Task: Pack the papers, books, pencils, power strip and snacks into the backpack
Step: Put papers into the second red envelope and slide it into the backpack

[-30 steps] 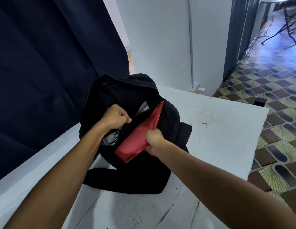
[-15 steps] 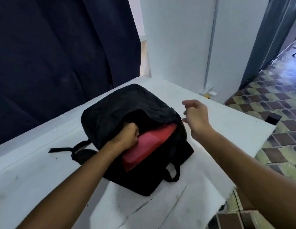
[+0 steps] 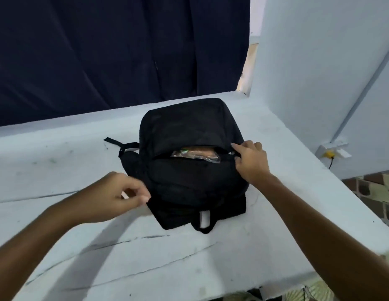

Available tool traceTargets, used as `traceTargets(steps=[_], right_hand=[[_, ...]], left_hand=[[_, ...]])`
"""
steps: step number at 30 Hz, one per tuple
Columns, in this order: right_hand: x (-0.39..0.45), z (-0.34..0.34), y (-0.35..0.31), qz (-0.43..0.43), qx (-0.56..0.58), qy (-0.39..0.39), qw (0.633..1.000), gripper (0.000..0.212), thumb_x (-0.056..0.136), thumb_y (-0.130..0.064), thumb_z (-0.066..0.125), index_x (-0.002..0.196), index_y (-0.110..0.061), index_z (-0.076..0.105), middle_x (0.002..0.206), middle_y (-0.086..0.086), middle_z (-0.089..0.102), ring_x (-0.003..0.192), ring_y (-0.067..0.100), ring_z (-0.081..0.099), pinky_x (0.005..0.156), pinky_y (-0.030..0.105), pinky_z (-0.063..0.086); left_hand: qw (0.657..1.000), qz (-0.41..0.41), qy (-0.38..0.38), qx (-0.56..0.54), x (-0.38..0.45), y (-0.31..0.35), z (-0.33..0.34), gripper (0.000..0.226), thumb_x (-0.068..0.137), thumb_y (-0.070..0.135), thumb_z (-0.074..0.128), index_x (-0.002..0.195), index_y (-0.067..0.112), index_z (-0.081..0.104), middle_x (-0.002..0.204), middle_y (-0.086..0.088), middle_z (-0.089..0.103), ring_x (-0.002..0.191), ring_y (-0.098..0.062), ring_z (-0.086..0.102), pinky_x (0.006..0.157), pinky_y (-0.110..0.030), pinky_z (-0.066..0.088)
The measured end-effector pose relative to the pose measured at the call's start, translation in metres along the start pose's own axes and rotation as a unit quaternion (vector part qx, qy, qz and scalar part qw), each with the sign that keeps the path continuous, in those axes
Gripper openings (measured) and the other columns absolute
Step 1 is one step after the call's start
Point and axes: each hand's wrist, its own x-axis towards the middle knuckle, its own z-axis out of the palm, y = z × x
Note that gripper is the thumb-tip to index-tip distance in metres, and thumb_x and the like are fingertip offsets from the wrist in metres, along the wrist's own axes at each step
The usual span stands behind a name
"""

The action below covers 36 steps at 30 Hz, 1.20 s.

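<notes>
- The black backpack (image 3: 192,161) lies flat on the white surface (image 3: 145,257), top handle towards the person, front pocket facing up.
- That pocket's mouth gapes, and a clear-wrapped snack packet (image 3: 195,154) peeks out of the slot, already inside.
- The right hand (image 3: 250,162) is at the right end of the opening, forefinger and thumb closed on what looks like the zip pull (image 3: 230,153); the blur makes the tab itself hard to confirm.
- The left hand (image 3: 115,196) hovers just beside the bag's near-left corner, thumb and fingertips pinched together; whether that grip has caught a fold of fabric or nothing at all, I cannot tell.
- No papers, books, pencils or power strip show on the surface, so my read is that packing is nearly done and the closing step is in hand.
- Next call: draw the zip leftwards along the pocket mouth while the left hand steadies the bag against the pull.
- One thing to watch: the packet's plastic edge sits close to the zip line and may need tucking down first so the teeth do not snag it.
</notes>
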Motion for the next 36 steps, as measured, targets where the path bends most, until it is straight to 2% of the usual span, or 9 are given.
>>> traceTargets(steps=[5,9,12,16,22,25,30,34,36], right_hand=[[0.01,-0.014,0.001,-0.036,-0.076,-0.016,0.996,0.014,0.094,-0.024,0.055,0.095,-0.018,0.068,0.109,0.005,0.058,0.107,0.028,0.048,0.088,0.04,0.042],[0.014,-0.045,-0.009,0.063,0.2,-0.078,0.975,0.015,0.086,-0.014,0.063,0.071,-0.012,0.059,0.078,0.005,0.064,0.077,0.021,0.059,0.069,0.031,0.047],[0.017,-0.074,-0.023,0.091,0.292,-0.059,0.95,0.014,0.084,-0.01,0.063,0.071,-0.002,0.062,0.07,0.007,0.06,0.065,0.017,0.054,0.061,0.027,0.041],[0.021,-0.094,-0.03,0.09,0.284,-0.01,0.955,0.014,0.081,-0.007,0.06,0.078,0.004,0.067,0.081,0.013,0.069,0.077,0.023,0.064,0.07,0.033,0.051],[0.021,-0.1,-0.025,0.036,0.319,-0.014,0.947,0.014,0.084,-0.007,0.056,0.08,-0.005,0.07,0.085,0.01,0.067,0.069,0.015,0.055,0.067,0.025,0.045],[0.019,-0.08,-0.018,-0.054,0.252,-0.08,0.963,0.023,0.08,-0.008,0.071,0.101,-0.017,0.07,0.098,-0.003,0.065,0.082,0.008,0.057,0.073,0.012,0.043],[0.031,-0.058,-0.008,-0.148,0.078,-0.044,0.985,0.023,0.079,-0.026,0.076,0.101,-0.02,0.073,0.101,-0.004,0.067,0.092,0.017,0.057,0.08,0.036,0.047],[0.037,-0.062,-0.006,-0.153,0.049,-0.055,0.986,0.022,0.081,-0.03,0.075,0.101,-0.022,0.074,0.102,-0.007,0.067,0.092,0.014,0.057,0.081,0.034,0.048],[0.037,-0.058,-0.003,-0.146,0.057,-0.065,0.985,0.019,0.081,-0.03,0.075,0.098,-0.022,0.074,0.1,-0.007,0.068,0.09,0.014,0.058,0.08,0.032,0.048]], left_hand=[[0.986,0.069,0.15,0.013,0.069,0.054,0.024,0.01,0.089,0.019,0.066,0.086,0.023,0.074,0.078,0.015,0.07,0.077,-0.003,0.065,0.07,-0.022,0.051],[0.966,0.106,0.199,0.13,0.139,0.09,0.054,0.027,0.086,0.03,0.065,0.111,0.02,0.068,0.098,0.003,0.064,0.096,-0.017,0.059,0.084,-0.037,0.05],[0.961,0.085,0.204,0.167,0.177,0.106,0.07,0.044,0.088,0.038,0.064,0.127,0.018,0.058,0.113,-0.003,0.057,0.105,-0.024,0.057,0.084,-0.037,0.048],[0.943,0.099,0.285,0.141,0.198,0.119,0.072,0.024,0.092,0.032,0.062,0.106,0.014,0.07,0.097,-0.006,0.058,0.084,-0.028,0.06,0.064,-0.034,0.041],[0.962,0.04,0.27,-0.017,0.207,0.122,0.059,0.015,0.088,0.018,0.066,0.078,0.01,0.074,0.072,-0.005,0.067,0.071,-0.026,0.063,0.067,-0.036,0.053],[0.959,-0.039,0.252,-0.126,0.207,0.122,0.054,0.016,0.08,0.011,0.072,0.064,0.01,0.071,0.068,-0.001,0.068,0.069,-0.018,0.066,0.059,-0.027,0.054],[0.963,-0.099,0.224,-0.108,0.198,0.116,0.057,0.013,0.079,0.013,0.069,0.066,0.011,0.069,0.078,0.004,0.069,0.075,-0.017,0.065,0.057,-0.025,0.053],[0.963,-0.137,0.227,-0.055,0.185,0.106,0.058,0.014,0.083,0.024,0.069,0.071,0.018,0.066,0.082,-0.001,0.067,0.081,-0.021,0.063,0.067,-0.031,0.053],[0.965,-0.147,0.211,-0.056,0.176,0.097,0.056,0.015,0.084,0.024,0.069,0.071,0.017,0.066,0.068,-0.001,0.069,0.067,-0.017,0.068,0.064,-0.031,0.057]])
